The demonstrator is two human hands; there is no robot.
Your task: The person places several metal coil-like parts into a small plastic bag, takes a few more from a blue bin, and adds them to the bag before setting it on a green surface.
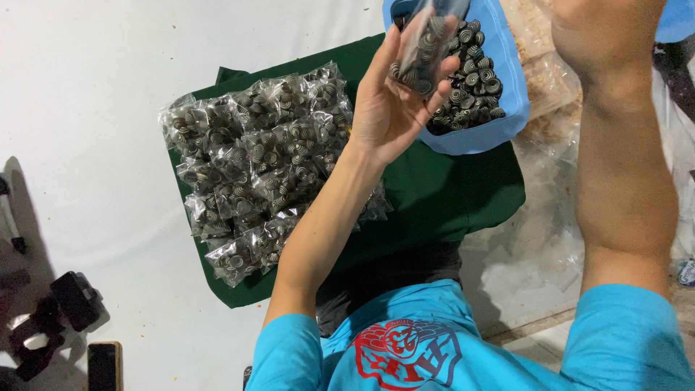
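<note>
I see a small clear bag (423, 47) of dark spiral-patterned pieces held up in my left hand (387, 108), at about 12 o'clock in the view. My left grip is clamped on it: thumb on one face, fingers behind, palm turned up, which I judge keeps the opening uppermost so nothing spills. The bag's long axis runs from 7 o'clock up to 1 o'clock, and its upper end leans over the blue tray (507, 80) just behind, whose loose spiral pieces (470, 80) lie heaped inside. Holding it right over the tray looks sensible, since any dropped piece lands back in the heap.

My right hand is cut off by the top edge; only the forearm (615, 145) shows at 2 o'clock, so I cannot tell whether that grip is apart or together.

At 9 o'clock of the held bag, a pile of filled bags (253, 159) rests on a green cloth (449, 195), grouped to one side and apart from the loose stock. The cloth lies over a white table (94, 108). Crumpled clear plastic (536, 246) lies at 4 o'clock, and a dark phone (103, 364) sits at 8 o'clock
</note>
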